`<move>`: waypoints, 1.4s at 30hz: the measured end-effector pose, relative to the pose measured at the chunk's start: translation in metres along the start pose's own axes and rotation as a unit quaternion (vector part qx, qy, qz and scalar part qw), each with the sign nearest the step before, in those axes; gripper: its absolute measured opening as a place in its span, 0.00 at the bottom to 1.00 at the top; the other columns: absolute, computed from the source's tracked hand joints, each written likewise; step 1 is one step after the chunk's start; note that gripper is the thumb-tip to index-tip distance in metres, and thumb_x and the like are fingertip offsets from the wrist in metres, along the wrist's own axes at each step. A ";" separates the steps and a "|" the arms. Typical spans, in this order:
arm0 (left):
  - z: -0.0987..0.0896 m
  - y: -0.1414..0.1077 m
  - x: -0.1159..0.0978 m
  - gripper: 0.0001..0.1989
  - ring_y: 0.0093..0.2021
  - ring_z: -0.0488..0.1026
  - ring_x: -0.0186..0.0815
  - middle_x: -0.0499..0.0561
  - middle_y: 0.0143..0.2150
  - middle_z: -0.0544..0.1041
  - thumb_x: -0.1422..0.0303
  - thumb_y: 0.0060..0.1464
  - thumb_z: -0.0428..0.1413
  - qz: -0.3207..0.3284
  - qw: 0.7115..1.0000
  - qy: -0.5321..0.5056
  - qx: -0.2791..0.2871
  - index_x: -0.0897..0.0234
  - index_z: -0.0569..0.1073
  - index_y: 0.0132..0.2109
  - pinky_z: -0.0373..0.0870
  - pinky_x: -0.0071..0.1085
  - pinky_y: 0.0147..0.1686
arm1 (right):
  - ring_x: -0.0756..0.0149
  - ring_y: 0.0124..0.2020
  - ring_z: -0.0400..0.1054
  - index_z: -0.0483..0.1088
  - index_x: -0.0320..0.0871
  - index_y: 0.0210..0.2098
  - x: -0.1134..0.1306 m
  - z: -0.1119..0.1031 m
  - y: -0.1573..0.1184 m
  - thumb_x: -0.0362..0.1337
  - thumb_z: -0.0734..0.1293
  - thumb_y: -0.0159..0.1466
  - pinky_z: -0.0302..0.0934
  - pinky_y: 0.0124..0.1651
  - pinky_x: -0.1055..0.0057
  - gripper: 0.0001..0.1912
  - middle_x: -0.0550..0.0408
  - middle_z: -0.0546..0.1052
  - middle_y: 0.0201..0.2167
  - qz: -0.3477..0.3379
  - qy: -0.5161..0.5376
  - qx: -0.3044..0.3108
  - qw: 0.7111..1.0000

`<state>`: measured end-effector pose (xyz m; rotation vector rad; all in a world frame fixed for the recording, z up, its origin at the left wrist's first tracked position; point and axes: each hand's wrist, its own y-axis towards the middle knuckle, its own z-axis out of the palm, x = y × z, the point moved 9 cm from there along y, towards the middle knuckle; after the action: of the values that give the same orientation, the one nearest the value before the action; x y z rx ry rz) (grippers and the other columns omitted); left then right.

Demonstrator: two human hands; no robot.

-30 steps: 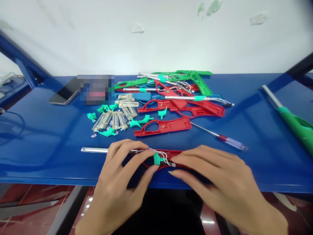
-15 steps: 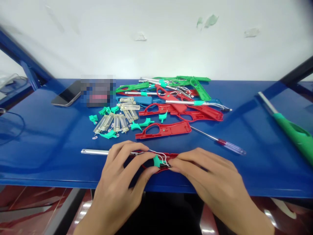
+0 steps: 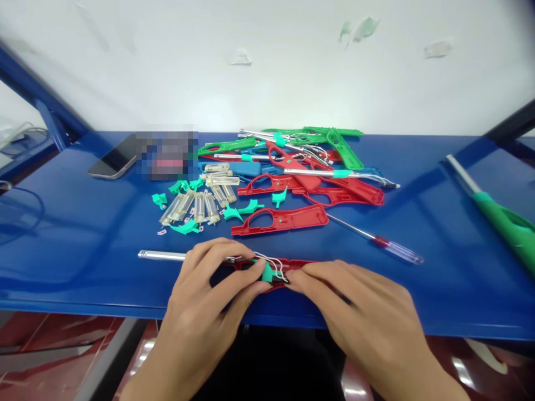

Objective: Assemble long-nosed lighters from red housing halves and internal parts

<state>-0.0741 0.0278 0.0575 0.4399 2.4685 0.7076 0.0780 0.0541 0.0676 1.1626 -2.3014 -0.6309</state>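
A red lighter half-shell (image 3: pixel 298 265) lies near the table's front edge, partly hidden under both hands. A silver metal tube (image 3: pixel 162 255) sticks out to its left, past my left hand (image 3: pixel 209 301). My left thumb and index finger are closed on a teal trigger (image 3: pixel 267 272) in the shell. Two white wires (image 3: pixel 273 263) loop over it to a small black igniter (image 3: pixel 281 280). My right hand (image 3: pixel 368 312) pinches at the igniter's right end; its fingertips partly cover it.
Behind my hands lie an open red half-shell (image 3: pixel 288 219), several clear fuel tanks (image 3: pixel 200 207), loose teal triggers (image 3: pixel 251 206) and a pile of lighter parts (image 3: pixel 292 149). To the right are a screwdriver (image 3: pixel 399 250) and a green lighter (image 3: pixel 501 220). A phone (image 3: pixel 113 158) lies back left.
My left index fingertip has come down onto the upper side of the trigger. My right hand stays at the igniter, its fingers slightly shifted. The view has tilted a little.
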 end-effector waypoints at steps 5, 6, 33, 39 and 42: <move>0.000 -0.002 -0.004 0.14 0.57 0.72 0.37 0.53 0.54 0.76 0.83 0.67 0.57 0.000 1.000 -0.012 0.026 0.63 0.79 0.53 0.70 0.37 0.58 | 0.66 0.32 0.76 0.77 0.43 0.45 -0.001 0.003 -0.003 0.27 0.62 0.77 0.61 0.39 0.64 0.12 0.57 0.84 0.39 0.005 -0.015 0.005 1.000; 0.000 -0.003 -0.004 0.14 0.58 0.72 0.37 0.53 0.55 0.77 0.83 0.67 0.57 0.002 1.000 -0.009 0.030 0.63 0.79 0.54 0.70 0.37 0.58 | 0.66 0.34 0.76 0.77 0.43 0.46 -0.002 0.005 -0.005 0.27 0.62 0.77 0.61 0.40 0.64 0.12 0.57 0.84 0.40 0.009 -0.011 0.011 1.000; 0.006 -0.008 -0.014 0.15 0.56 0.72 0.43 0.57 0.57 0.75 0.78 0.68 0.59 0.026 0.998 0.027 0.060 0.64 0.76 0.59 0.68 0.47 0.55 | 0.73 0.38 0.81 0.81 0.45 0.45 -0.017 0.001 -0.010 0.35 0.63 0.78 0.72 0.43 0.77 0.13 0.59 0.86 0.41 0.076 0.097 0.018 0.992; 0.008 -0.011 -0.020 0.16 0.57 0.71 0.47 0.59 0.57 0.75 0.78 0.67 0.59 0.024 0.997 0.057 0.051 0.66 0.76 0.59 0.66 0.50 0.56 | 0.70 0.35 0.82 0.83 0.45 0.43 -0.020 -0.001 -0.005 0.37 0.63 0.79 0.73 0.38 0.75 0.15 0.58 0.87 0.38 0.080 0.100 0.014 0.992; 0.007 -0.012 -0.019 0.17 0.58 0.71 0.46 0.58 0.57 0.75 0.79 0.66 0.59 0.020 0.998 0.051 0.044 0.65 0.76 0.60 0.67 0.49 0.57 | 0.71 0.35 0.82 0.83 0.47 0.44 -0.021 0.001 -0.009 0.36 0.66 0.77 0.73 0.40 0.76 0.11 0.60 0.87 0.39 0.090 0.112 0.014 0.990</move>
<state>-0.0564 0.0125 0.0536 0.4979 2.6011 0.6529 0.0938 0.0673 0.0568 0.9714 -2.1966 -0.3813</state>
